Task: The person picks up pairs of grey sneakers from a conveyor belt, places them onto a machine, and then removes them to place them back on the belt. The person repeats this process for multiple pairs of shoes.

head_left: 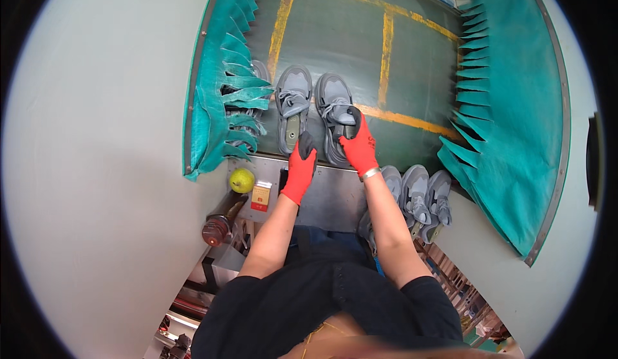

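Two gray shoes (295,82) sit paired, toes away, at the near edge of the green belt (335,31), seemingly for easy reach; right hand (359,145) grip pinches right shoe (333,87) collar, left hand (301,171) grip beside left shoe (293,105) heel, hold unclear.
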A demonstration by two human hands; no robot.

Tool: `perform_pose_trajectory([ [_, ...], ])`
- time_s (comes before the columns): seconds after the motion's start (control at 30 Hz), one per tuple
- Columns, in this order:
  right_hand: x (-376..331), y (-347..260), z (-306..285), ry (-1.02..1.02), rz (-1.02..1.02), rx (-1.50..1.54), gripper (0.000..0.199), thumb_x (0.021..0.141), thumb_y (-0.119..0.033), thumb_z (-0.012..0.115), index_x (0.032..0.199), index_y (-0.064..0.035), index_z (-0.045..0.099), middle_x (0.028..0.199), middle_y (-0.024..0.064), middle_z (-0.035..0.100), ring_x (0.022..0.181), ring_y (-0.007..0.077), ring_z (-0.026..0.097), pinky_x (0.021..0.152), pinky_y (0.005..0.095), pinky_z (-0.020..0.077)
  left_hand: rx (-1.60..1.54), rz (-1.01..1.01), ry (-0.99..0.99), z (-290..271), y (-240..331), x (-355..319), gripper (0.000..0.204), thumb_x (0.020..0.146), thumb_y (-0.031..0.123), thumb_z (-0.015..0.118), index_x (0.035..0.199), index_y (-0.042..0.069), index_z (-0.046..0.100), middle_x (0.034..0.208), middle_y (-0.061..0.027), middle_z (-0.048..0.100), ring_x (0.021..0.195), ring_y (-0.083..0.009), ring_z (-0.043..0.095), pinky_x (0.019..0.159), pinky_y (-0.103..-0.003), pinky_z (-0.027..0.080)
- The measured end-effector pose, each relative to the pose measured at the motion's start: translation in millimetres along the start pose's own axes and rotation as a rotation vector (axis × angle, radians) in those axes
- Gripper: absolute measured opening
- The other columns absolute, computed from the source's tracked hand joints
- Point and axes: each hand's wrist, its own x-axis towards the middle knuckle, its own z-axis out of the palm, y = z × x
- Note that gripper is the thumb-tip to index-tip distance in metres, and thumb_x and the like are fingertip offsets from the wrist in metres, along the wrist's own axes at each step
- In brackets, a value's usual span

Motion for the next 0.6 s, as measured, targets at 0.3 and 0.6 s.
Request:
perform_pose_trajectory([
  [0.3,-147.0,5.8,-30.9,-0.058,0.061,-0.011,0.075,0.081,-0.008,0.076,0.150,-0.0040,0.047,0.147,0.0200,0.055,0.138,0.0368,0.053,0.114,0.0415,0.0434,0.792,0.222,-0.147,30.5,-6.3,-45.2,0.070,0.087,0.017,0.078,0.150,0.006,0.049,0.145,-0.0252,0.052,0.135,-0.0418,0.051,0.113,-0.043,0.043],
  [0.6,-268.2,50.1,-46.8,-0.142,0.048,-0.108,0.076,0.082,-0.019,0.081,0.149,-0.0065,0.048,0.149,0.0274,0.047,0.135,0.0465,0.051,0.110,0.0472,0.0455,0.703,0.115,0.086,18.3,-86.9,-164.3,0.038,0.084,0.009,0.075,0.122,0.006,0.069,0.116,-0.0183,0.072,0.110,-0.0382,0.068,0.094,-0.044,0.054],
])
